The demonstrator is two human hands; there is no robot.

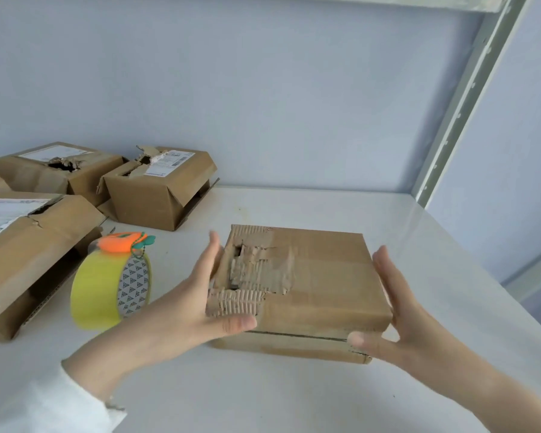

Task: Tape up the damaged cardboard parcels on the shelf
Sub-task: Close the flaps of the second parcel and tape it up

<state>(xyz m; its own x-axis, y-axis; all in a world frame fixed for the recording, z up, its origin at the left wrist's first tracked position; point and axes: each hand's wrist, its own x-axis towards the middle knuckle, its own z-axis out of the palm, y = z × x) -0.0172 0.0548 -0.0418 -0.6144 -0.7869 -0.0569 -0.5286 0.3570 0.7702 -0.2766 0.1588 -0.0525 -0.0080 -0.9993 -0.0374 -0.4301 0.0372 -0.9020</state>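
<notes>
Cardboard parcel (319,276), flat and brown, lies near the front middle of the white shelf (294,395), its top skin torn away on the left half so that bare corrugation and a dark hole show. The left hand (200,295) lies against the parcel's left side with its fingers straight and released, the thumb (238,323) laid along the front edge under the torn patch. The right hand (400,310) stands at the parcel's right side, fingers likewise straight and loose, the thumb (363,339) at the front right corner; neither hand curls round the box. A white sleeve (44,407) covers the left forearm. Just beside that forearm stands a roll of yellow tape (97,295) on its edge, slightly blurred, with an orange fruit-shaped charm (119,243) on top; whether the roll rests on the shelf I cannot tell. Further left and back sit three other damaged parcels: one at the near left (28,245) with a white label and a split top, one behind it (44,173) with a ragged hole, and one to the right of that (160,189) with a torn top seam and a label. A grey perforated upright (469,89) rises at the shelf's back right corner against a pale wall (231,89)
</notes>
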